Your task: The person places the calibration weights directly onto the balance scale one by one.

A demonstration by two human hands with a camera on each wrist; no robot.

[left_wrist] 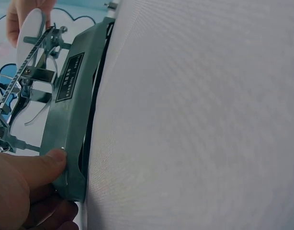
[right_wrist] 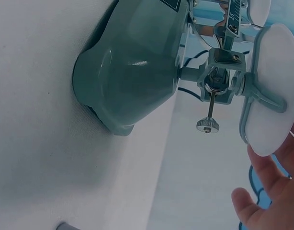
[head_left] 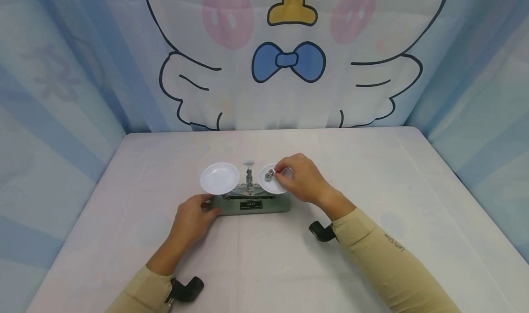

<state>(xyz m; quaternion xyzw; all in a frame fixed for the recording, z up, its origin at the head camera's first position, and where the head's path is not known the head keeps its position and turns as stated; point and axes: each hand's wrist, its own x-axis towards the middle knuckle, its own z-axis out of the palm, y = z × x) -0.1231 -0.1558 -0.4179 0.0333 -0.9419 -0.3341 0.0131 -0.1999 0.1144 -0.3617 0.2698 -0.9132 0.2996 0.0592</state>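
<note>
A green balance scale (head_left: 270, 205) stands on the table, with a white left pan (head_left: 220, 179) and a white right pan (head_left: 273, 188). My left hand (head_left: 191, 220) grips the left end of its base, the thumb (left_wrist: 55, 160) on the front face and the other fingers curled under the end. Over the right pan, my right hand (head_left: 306, 179) pinches at a small metal weight with thumb and forefinger. Shiny metal weights (head_left: 268, 175) sit in that pan beside the fingertips. In the right wrist view, fingers (right_wrist: 269, 172) reach past the pan's edge, and the weights are hidden.
A white cloth covers the table (head_left: 264, 267). Behind it hangs a curtain (head_left: 285, 101) printed with a cartoon figure wearing a blue bow tie. Black wrist camera mounts (head_left: 188, 290) stick out from both sleeves. An adjusting screw (right_wrist: 208, 125) projects from the scale's beam end.
</note>
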